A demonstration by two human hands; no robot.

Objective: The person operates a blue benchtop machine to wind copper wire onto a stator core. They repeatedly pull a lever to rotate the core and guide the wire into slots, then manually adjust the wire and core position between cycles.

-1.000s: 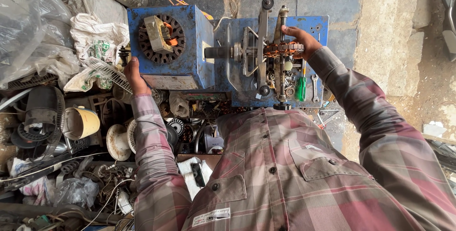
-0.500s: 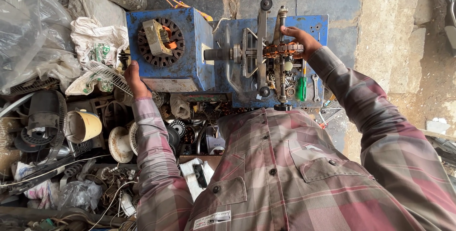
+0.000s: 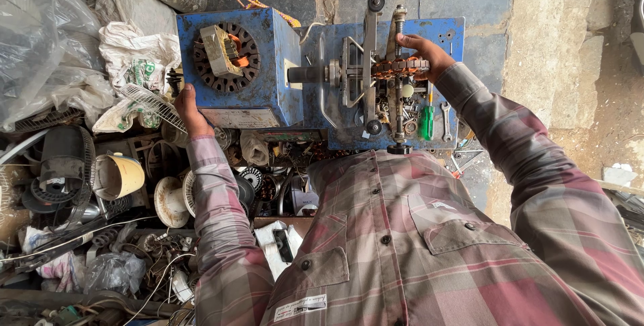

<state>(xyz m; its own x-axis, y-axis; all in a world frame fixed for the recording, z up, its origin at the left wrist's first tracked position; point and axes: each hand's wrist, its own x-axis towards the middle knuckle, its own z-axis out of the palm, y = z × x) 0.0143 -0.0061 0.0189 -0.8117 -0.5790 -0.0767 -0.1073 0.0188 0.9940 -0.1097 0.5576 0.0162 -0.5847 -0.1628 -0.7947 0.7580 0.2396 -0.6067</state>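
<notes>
The right hand (image 3: 424,51) is reaching over the blue machine (image 3: 295,71), its fingers closing around the copper coil (image 3: 401,68) sitting on the upright frame at the machine's right end. The left hand (image 3: 190,110) is resting against the left side of the blue box, beside a white fan guard (image 3: 151,103); whether its fingers are gripping anything cannot be told. A green-handled screwdriver (image 3: 426,121) is lying just below the coil.

The person wears a long-sleeved plaid shirt (image 3: 429,245) in maroon, pink and grey. It has dark buttons and two chest pockets. A white label sits near the hem.
</notes>
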